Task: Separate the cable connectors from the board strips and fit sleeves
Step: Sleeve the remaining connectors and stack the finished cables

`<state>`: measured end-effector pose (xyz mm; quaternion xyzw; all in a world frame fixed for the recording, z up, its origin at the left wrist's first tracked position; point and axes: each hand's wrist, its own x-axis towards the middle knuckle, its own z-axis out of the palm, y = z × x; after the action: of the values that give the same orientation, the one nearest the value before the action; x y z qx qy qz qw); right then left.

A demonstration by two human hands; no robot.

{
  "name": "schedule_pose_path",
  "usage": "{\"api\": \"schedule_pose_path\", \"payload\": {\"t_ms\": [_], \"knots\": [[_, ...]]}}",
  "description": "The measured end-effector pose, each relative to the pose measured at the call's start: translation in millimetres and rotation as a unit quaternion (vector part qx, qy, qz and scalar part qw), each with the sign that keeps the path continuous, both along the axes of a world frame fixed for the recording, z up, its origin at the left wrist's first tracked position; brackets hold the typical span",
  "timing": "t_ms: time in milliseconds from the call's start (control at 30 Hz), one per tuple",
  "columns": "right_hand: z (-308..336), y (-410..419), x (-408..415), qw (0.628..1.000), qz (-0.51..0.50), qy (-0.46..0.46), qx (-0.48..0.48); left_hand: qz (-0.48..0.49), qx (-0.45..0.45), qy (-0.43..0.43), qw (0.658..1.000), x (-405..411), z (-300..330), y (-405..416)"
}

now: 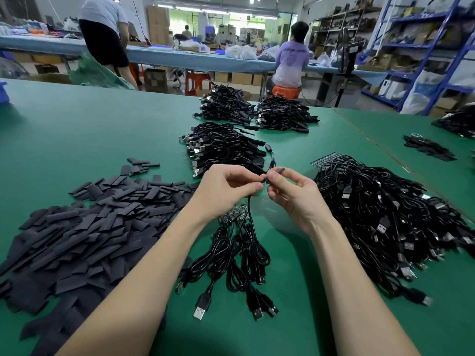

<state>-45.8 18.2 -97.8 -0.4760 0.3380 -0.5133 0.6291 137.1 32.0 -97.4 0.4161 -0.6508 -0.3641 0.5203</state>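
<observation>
Both hands' grip [264, 181] hides the connector [265, 179] (sleeve unclear).

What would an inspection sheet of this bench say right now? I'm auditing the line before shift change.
Surface: green mat, bare patches between piles.
Job's things: loose black sleeves heaped at left; board strip with attached cables under the hands.
Clutter: small sleeve scatter and a rubber band at far right.
Hands: left hand and right hand both pinch one cable end above the mat.
Cables: unprocessed heap at right; three stacked bundles behind.
Surroundings: two people at a far bench; blue shelving at right.
</observation>
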Motion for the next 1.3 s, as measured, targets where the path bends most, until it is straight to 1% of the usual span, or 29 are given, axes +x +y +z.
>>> {"api": "schedule_pose_path", "payload": {"t_ms": [133, 233, 300, 367, 400, 467, 533, 667, 800, 833, 867, 900, 967, 1000, 1067, 1167, 1233, 1300], "knots": [[-1.4, 2.3, 4.5, 1.000, 0.002, 0.006, -0.005, 0.007, 0.015, 0.026, 1.000, -0.9, 1.6, -0.5], [-1.5, 3.3, 11.1, 0.997, -0.058, 0.022, -0.035, 0.010, 0.051, 0.056, 0.997, -2.7, 1.5, -1.2], [-1.3, 4.4, 16.8, 0.993, -0.101, 0.029, -0.058, -0.012, 0.113, 0.119, 0.986, -5.1, 1.8, 1.0], [-1.4, 6.2, 22.5, 0.988, -0.127, 0.034, -0.078, -0.029, 0.172, 0.186, 0.967, -7.6, 1.8, 2.1], [-1.8, 7.1, 25.0, 0.987, -0.136, 0.032, -0.082, -0.028, 0.191, 0.206, 0.959, -8.4, 2.0, 2.3], [-2.1, 7.4, 27.3, 0.985, -0.150, 0.029, -0.084, -0.019, 0.215, 0.226, 0.950, -10.5, 2.0, 1.1], [-3.6, 7.1, 29.5, 0.984, -0.156, 0.024, -0.077, -0.009, 0.220, 0.232, 0.948, -12.5, 1.7, 0.5], [-6.9, 6.8, 33.8, 0.987, -0.154, -0.014, -0.048, 0.005, 0.207, 0.226, 0.952, -13.7, 1.0, 2.2], [-5.4, 6.3, 35.2, 0.987, -0.155, -0.038, -0.028, 0.017, 0.166, 0.209, 0.964, -14.8, 2.7, 3.2], [-3.8, 5.8, 34.3, 0.986, -0.160, -0.045, -0.024, 0.016, 0.157, 0.185, 0.970, -16.1, 4.6, 3.0], [-1.7, 4.7, 32.7, 0.984, -0.168, -0.058, -0.017, 0.015, 0.153, 0.140, 0.978, -17.0, 6.8, 1.8], [0.8, 2.8, 30.5, 0.980, -0.181, -0.077, -0.006, 0.011, 0.158, 0.075, 0.985, -16.4, 8.0, 0.7], [6.1, -1.5, 22.8, 0.969, -0.220, -0.112, 0.019, -0.015, 0.191, -0.046, 0.980, -13.8, 8.9, 0.6], [8.4, -3.6, 18.2, 0.963, -0.239, -0.126, 0.026, -0.036, 0.211, -0.073, 0.974, -12.9, 8.5, 1.3], [9.9, -6.6, 11.0, 0.953, -0.264, -0.146, 0.034, -0.057, 0.228, -0.058, 0.970, -14.7, 5.6, 2.9], [8.7, -8.7, 7.1, 0.945, -0.285, -0.153, 0.052, -0.004, 0.194, -0.017, 0.981, -19.8, 7.3, 1.7], [9.2, -9.8, 7.0, 0.948, -0.282, -0.132, 0.070, 0.047, 0.133, 0.005, 0.990, -20.4, 14.6, -1.6], [9.8, -9.8, 9.2, 0.956, -0.262, -0.103, 0.079, 0.113, 0.038, -0.043, 0.992, -19.0, 27.9, -10.8]]}}
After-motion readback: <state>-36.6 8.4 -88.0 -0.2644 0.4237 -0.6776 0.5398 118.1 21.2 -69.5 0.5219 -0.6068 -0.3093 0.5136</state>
